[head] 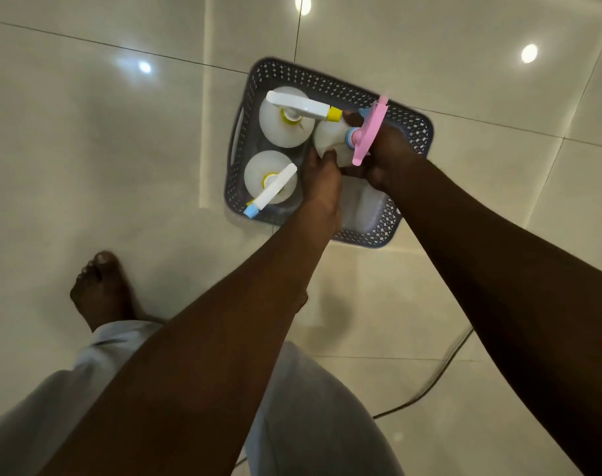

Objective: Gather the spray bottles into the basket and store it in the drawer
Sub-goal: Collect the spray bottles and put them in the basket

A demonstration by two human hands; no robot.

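Note:
A grey perforated basket (330,84) sits on the tiled floor. Two translucent spray bottles stand in its left half: one with a white trigger and yellow nozzle (281,123), one with a white trigger and blue nozzle (267,178). A third bottle with a pink trigger head (330,135) is over the basket's right half. My right hand (389,156) grips it at the neck, and my left hand (322,182) holds its body from below. Another pale bottle (365,204) lies in the basket's near right corner, partly hidden by my arms.
Glossy cream floor tiles (121,166) surround the basket. My bare left foot (102,290) stands at the lower left, and my light trouser legs fill the bottom of the view. A thin dark cable (440,372) runs across the floor at the right.

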